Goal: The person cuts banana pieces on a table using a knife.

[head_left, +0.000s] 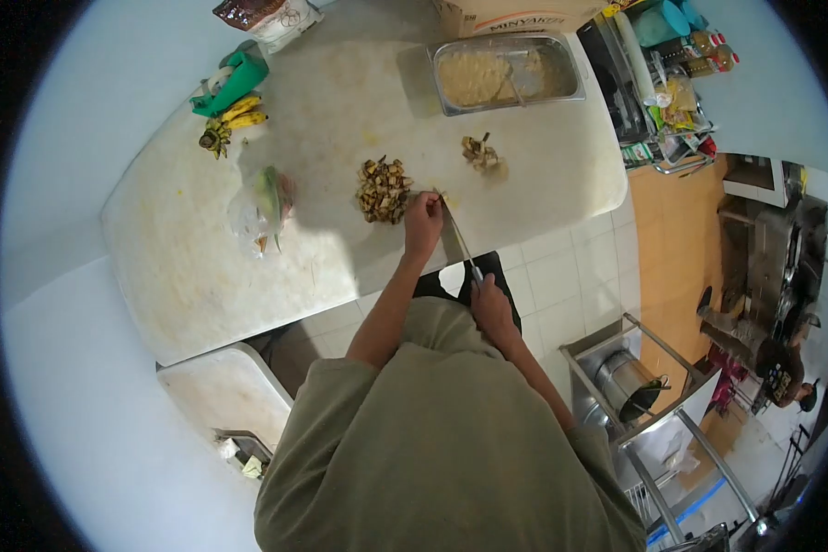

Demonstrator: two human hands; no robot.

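Observation:
My right hand (pixel 492 305) is wrapped round the handle of a long knife (pixel 460 236), whose blade points up the table. My left hand (pixel 423 219) is closed near the blade's tip, its fingertips pinched at the table surface; what they hold is too small to make out. Just left of it lies a pile of chopped brown pieces (pixel 383 190). A smaller heap of brown pieces (pixel 479 154) sits up and to the right. Both heaps rest on the pale table (pixel 322 166).
A metal tray (pixel 446 103) of pale mixture, a cardboard box (pixel 515 17), bananas (pixel 245 112), a green tape dispenser (pixel 239 81) and a plastic bag (pixel 262 212) are on the table. A metal rack with a pot (pixel 621 385) stands right; another person (pixel 773 363) is beyond.

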